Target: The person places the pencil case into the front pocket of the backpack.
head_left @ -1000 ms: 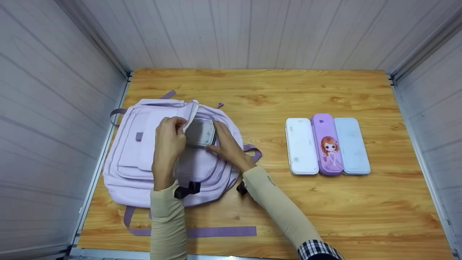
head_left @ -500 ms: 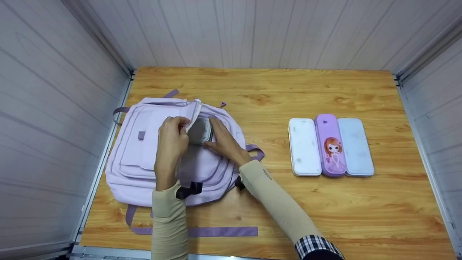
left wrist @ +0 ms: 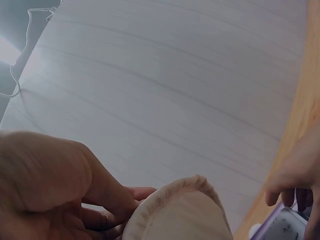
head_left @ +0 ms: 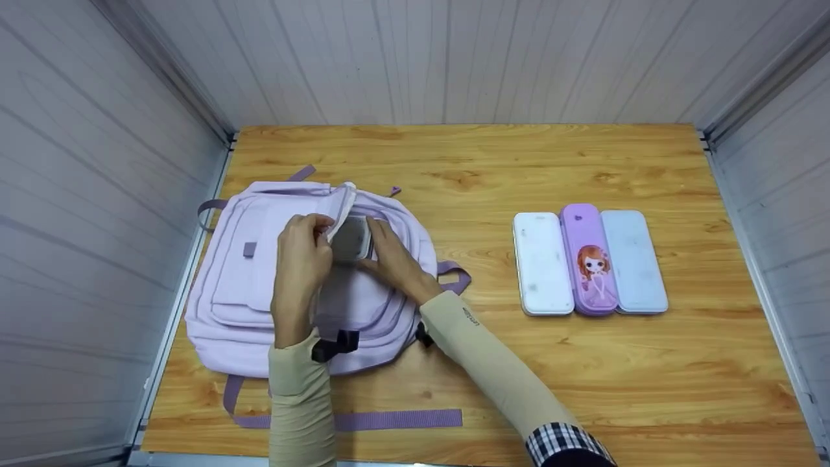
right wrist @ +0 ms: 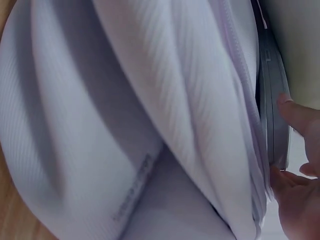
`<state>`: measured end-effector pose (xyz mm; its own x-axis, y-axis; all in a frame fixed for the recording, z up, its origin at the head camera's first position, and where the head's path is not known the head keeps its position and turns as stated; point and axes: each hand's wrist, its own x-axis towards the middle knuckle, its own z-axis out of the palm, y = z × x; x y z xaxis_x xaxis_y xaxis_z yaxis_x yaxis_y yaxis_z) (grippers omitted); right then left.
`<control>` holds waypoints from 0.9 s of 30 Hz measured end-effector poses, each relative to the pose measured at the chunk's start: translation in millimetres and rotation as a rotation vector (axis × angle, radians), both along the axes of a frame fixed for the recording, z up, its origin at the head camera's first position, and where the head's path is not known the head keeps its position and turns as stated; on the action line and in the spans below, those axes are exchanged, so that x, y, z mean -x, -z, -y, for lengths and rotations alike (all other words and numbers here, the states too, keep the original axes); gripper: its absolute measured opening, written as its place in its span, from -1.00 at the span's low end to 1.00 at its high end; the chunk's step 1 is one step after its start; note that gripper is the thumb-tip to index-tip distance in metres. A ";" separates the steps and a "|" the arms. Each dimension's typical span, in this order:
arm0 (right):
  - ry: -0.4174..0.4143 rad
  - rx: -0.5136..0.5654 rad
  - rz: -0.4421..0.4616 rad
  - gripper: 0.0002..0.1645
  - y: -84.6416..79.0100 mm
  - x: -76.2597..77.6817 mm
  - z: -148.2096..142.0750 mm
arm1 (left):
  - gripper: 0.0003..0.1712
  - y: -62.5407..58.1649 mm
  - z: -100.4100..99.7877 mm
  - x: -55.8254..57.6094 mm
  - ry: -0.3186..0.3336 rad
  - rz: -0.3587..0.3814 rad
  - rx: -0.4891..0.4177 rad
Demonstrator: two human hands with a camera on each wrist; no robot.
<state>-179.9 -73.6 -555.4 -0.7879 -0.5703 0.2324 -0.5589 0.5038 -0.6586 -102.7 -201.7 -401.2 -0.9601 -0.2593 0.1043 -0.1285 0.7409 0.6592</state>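
A light purple backpack [head_left: 243, 272] lies flat on the wooden table. My left hand [head_left: 301, 263] pinches the pale edge of its opening [left wrist: 182, 205] and holds it lifted. With thumb and fingers my right hand [head_left: 395, 259] grips the outer end of a pale pencil case [head_left: 353, 239]. That case sits partly inside the opening, its far end hidden under the lifted flap. From the right wrist, the grey side of the pencil case [right wrist: 274, 115] shows right beside the bag's zip, with the right thumb and fingers [right wrist: 295, 115] on it.
To the right, three pencil cases lie side by side: a white one [head_left: 543, 264], a purple one with a doll picture [head_left: 589, 259] and a light blue one [head_left: 633, 263]. A purple strap [head_left: 402, 419] stretches along the front. Pale panels [head_left: 415, 58] wall the table in.
My right hand has moved left and pushed the pencil case further into the backpack, so less of it shows. The left hand keeps its pinch on the edge.
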 end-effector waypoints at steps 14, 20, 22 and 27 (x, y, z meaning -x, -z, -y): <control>-0.055 0.084 0.070 -0.11 1.9 -0.5 4.3 | -0.72 0.8 0.5 -0.4 -0.004 -0.003 -0.003; -0.064 0.091 0.063 -0.14 1.0 -1.5 8.8 | -0.72 0.2 -0.4 -0.4 0.004 -0.014 0.002; -0.064 0.088 0.068 -0.14 0.6 -1.0 9.7 | -0.72 0.1 -0.3 -0.2 0.003 -0.015 0.002; -0.052 0.081 0.103 -0.12 -2.0 0.0 5.5 | -0.72 -0.1 0.5 -0.8 -0.008 -0.006 0.005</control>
<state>-179.9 -79.0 -553.4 -0.7801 -0.5932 0.1989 -0.5100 0.4187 -0.7514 -101.9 -202.3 -401.1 -0.9575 -0.2665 0.1108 -0.1308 0.7431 0.6563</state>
